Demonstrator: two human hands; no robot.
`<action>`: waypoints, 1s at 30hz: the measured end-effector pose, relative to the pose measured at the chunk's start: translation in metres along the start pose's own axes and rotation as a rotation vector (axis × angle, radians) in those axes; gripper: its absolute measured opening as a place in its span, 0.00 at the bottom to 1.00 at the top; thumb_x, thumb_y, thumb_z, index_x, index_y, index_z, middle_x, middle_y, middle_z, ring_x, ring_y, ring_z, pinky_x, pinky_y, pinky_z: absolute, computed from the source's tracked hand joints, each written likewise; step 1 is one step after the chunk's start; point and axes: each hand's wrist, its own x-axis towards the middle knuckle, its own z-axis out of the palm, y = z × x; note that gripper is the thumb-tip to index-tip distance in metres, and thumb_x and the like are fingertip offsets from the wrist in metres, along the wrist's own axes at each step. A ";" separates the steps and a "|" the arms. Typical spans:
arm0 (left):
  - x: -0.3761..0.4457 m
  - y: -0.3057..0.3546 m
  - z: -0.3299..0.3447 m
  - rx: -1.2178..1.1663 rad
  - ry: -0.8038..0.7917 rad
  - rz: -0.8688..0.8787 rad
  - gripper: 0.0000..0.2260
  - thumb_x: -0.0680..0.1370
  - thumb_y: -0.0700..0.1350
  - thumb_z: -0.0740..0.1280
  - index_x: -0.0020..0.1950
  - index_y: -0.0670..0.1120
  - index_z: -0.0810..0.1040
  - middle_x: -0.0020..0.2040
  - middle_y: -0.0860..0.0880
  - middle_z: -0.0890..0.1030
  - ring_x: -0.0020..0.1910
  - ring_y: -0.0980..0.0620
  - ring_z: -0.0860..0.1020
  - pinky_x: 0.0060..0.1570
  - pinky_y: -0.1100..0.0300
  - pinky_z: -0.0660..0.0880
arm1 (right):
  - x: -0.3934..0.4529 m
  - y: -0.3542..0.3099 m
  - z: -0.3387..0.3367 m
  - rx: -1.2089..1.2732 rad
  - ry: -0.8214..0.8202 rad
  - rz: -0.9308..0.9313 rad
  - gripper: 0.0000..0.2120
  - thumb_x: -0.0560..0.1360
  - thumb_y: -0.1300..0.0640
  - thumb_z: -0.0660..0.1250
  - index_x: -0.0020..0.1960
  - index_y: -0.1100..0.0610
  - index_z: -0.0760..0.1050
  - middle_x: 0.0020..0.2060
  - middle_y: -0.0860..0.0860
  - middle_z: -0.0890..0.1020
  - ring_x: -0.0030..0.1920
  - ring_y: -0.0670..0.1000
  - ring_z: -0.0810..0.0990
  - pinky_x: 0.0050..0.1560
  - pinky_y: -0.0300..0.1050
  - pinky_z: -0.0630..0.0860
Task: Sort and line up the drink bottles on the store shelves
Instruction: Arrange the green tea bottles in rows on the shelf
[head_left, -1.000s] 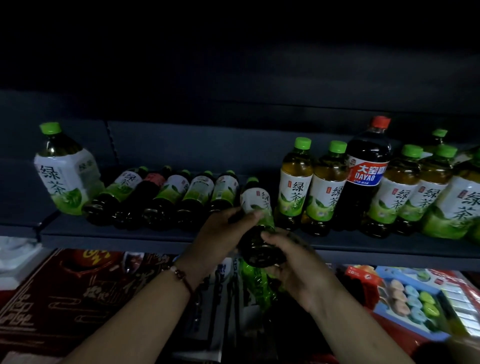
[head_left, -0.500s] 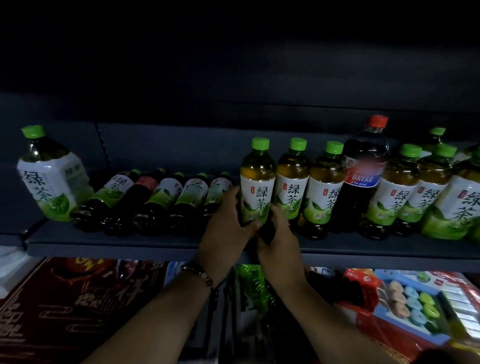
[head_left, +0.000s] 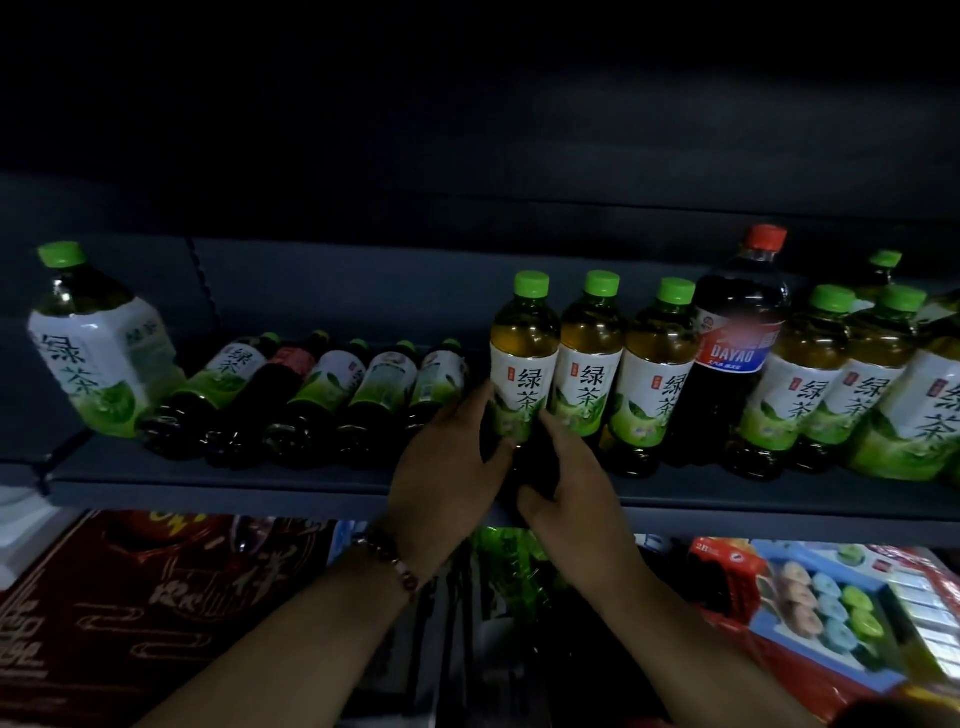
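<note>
Both hands are on one upright clear plastic green-tea bottle with a bright green cap and white-and-green label (head_left: 524, 358). The left hand (head_left: 447, 483) wraps its lower left side, thumb up along the label edge, and the right hand (head_left: 563, 480) curls round its lower right side and base, so the bottle is gripped from both sides. It stands on the dark grey metal shelf (head_left: 311, 488) near the front edge, its long axis vertical, touching or just beside the next upright green-tea bottle (head_left: 592, 353) at the left end of the standing row. That row runs on to the right, broken by a taller dark cola bottle with a red cap and a red-and-blue label (head_left: 737, 338).

The relation that matters lies to the left. A row of fallen bottles (head_left: 322, 395) rests on its sides between the held bottle and a large square-shouldered green-tea jug (head_left: 98, 343), their bases toward the front edge and caps toward the back wall. Each long axis therefore runs front to back, across the line of the shelf. The nearest fallen bottle (head_left: 436, 384) lies just beside the left hand, which is the closer of the two. Judging from this, the held bottle looks placed, and the likely next job is tipping that neighbour upright by its base and setting it alongside.
</note>
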 end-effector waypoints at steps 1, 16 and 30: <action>-0.007 -0.001 -0.009 0.031 0.003 0.033 0.28 0.79 0.54 0.65 0.77 0.57 0.61 0.70 0.53 0.72 0.66 0.52 0.72 0.63 0.54 0.72 | -0.003 -0.002 -0.001 -0.050 -0.009 -0.009 0.37 0.72 0.66 0.68 0.76 0.48 0.60 0.67 0.39 0.66 0.66 0.32 0.61 0.66 0.22 0.56; -0.054 -0.073 -0.055 0.704 -0.190 -0.076 0.32 0.83 0.52 0.53 0.79 0.53 0.34 0.78 0.47 0.30 0.78 0.40 0.38 0.76 0.43 0.43 | 0.049 -0.049 0.070 -0.413 -0.361 0.027 0.39 0.79 0.42 0.63 0.80 0.47 0.44 0.80 0.54 0.48 0.77 0.59 0.57 0.72 0.52 0.64; -0.067 -0.070 -0.063 0.540 -0.152 0.009 0.29 0.83 0.52 0.55 0.81 0.54 0.45 0.81 0.47 0.43 0.79 0.43 0.46 0.75 0.48 0.52 | 0.019 -0.041 0.079 0.220 0.024 0.472 0.36 0.60 0.38 0.76 0.61 0.55 0.73 0.53 0.54 0.81 0.49 0.54 0.83 0.47 0.54 0.82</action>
